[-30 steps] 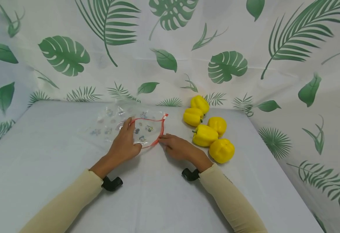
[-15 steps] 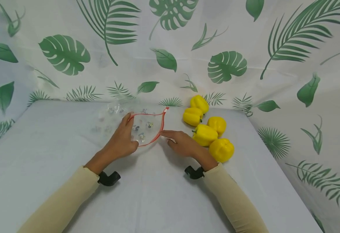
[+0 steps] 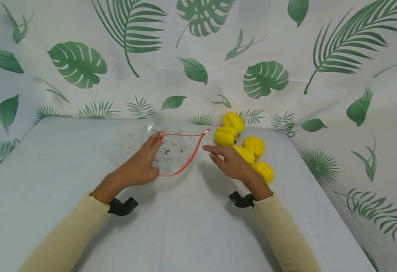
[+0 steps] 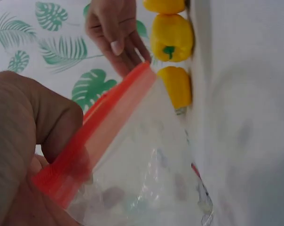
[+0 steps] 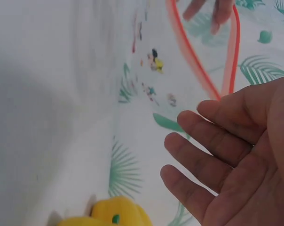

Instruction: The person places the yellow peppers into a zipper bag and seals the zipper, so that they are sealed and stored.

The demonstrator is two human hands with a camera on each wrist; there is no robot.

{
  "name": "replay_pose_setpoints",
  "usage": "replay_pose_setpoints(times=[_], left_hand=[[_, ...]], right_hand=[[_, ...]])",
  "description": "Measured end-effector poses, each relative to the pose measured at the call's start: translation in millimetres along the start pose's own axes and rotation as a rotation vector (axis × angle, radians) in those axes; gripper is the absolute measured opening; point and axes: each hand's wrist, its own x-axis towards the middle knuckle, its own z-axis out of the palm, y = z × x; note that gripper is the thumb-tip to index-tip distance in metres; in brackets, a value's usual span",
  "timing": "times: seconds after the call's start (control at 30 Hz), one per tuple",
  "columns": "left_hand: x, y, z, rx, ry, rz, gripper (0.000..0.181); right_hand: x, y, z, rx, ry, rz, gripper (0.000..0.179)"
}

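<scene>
A clear plastic zip bag [image 3: 178, 160] with small cartoon prints stands with its mouth spread wide, facing right. Red zip strips [image 3: 193, 156] edge the mouth, and a white slider [image 3: 206, 131] sits at the far corner. My left hand [image 3: 135, 166] holds the bag by its mouth; in the left wrist view a red strip [image 4: 118, 113] runs between thumb and fingers. To the right of the bag hovers my right hand [image 3: 230, 160], apart from it, with nothing held. Its fingers [image 5: 193, 160] are extended and slightly bent in the right wrist view.
Several yellow bell peppers [image 3: 225, 136] are grouped at the right of the white table [image 3: 185, 226]; the right hand and wrist partly cover the nearer ones. Behind the table hangs a leaf-print cloth [image 3: 219, 75]. Black wrist mounts [image 3: 123, 206] stick out below both wrists.
My right hand has let go of the bag's rim and moved right toward the peppers. The bag's mouth has shifted right and spread wider. My left hand keeps its hold.
</scene>
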Motion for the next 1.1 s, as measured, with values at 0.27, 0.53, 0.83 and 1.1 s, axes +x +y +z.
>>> replay_pose_setpoints(times=[0.27, 0.53, 0.83, 1.1], left_hand=[[1.8, -6.0, -9.2, -0.064, -0.017, 0.111, 0.083], [3.7, -12.0, -14.0, -0.012, -0.08, 0.14, 0.081], [1.5, -15.0, -20.5, -0.035, -0.214, 0.126, 0.094], [3.2, -16.3, -24.6, -0.047, -0.225, 0.121, 0.097]], right_hand=[[-19.9, 7.7, -18.4, -0.02, 0.056, 0.056, 0.04], [-39.7, 20.0, -31.2, -0.05, 0.081, 0.092, 0.04], [-64.8, 29.6, -44.4, -0.119, 0.205, -0.015, 0.036], [-88.4, 45.9, -48.7, -0.158, 0.306, -0.052, 0.037]])
